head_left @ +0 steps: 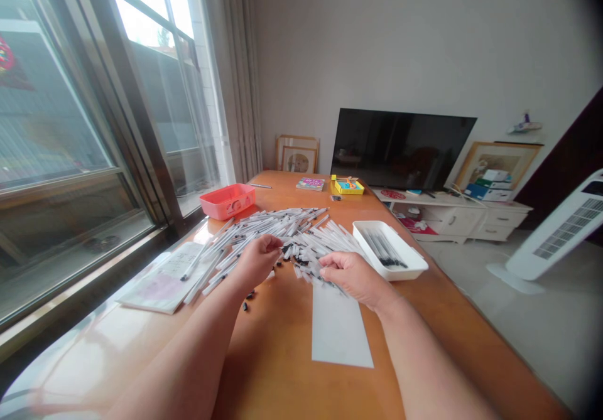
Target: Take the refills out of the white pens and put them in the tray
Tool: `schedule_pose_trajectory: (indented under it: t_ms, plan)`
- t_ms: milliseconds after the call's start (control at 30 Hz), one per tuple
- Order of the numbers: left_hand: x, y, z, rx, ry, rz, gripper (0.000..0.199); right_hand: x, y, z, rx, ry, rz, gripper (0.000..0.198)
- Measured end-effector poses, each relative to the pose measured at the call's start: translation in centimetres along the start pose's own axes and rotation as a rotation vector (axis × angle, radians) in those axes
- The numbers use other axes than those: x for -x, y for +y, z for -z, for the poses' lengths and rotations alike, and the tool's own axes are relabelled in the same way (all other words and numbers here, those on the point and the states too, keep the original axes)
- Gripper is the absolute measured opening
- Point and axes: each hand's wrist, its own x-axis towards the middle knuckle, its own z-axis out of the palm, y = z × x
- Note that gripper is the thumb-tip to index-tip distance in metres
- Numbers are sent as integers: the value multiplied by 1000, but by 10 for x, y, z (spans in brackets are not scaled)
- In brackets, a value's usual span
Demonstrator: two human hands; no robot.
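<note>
A big heap of white pen barrels [277, 222] spreads across the wooden table [268, 351]. Small black pen parts [296, 258] and short translucent pieces [306, 272] lie at its near edge. My left hand [258, 262] is closed in a pinch beside the black parts; what its fingertips hold is too small to make out. Across from it, my right hand [353, 275] is closed too, thumb against fingers, over the translucent pieces and the far end of a white paper sheet [342, 332]. Its grip is unclear. To its right, a white tray [417, 263] contains several dark-tipped pens [384, 247].
A red plastic basket [226, 203] stands left behind the heap. Printed plastic bags [160, 282] lie at the left by the window. Toward the far end are a colourful booklet [309, 184] and a yellow box [348, 186]. Loose black caps [245, 306] lie near my left wrist.
</note>
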Motion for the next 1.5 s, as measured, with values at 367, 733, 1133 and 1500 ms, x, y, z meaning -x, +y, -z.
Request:
schedule_pose_trajectory:
  t_ms: [367, 733, 1133, 1500]
  plan:
    - [1, -13, -1, -783, -61, -233, 25, 0, 1, 1, 2, 36, -15, 30]
    - [-4, -14, -6, -733, -20, -239, 22, 0, -1, 3, -23, 54, 2, 32]
    - [12, 21, -1, 420, -222, 24, 21, 1, -4, 0, 151, 64, 235, 32]
    - [13, 14, -3, 496, -309, 55, 27, 0, -3, -2, 289, 98, 297, 30]
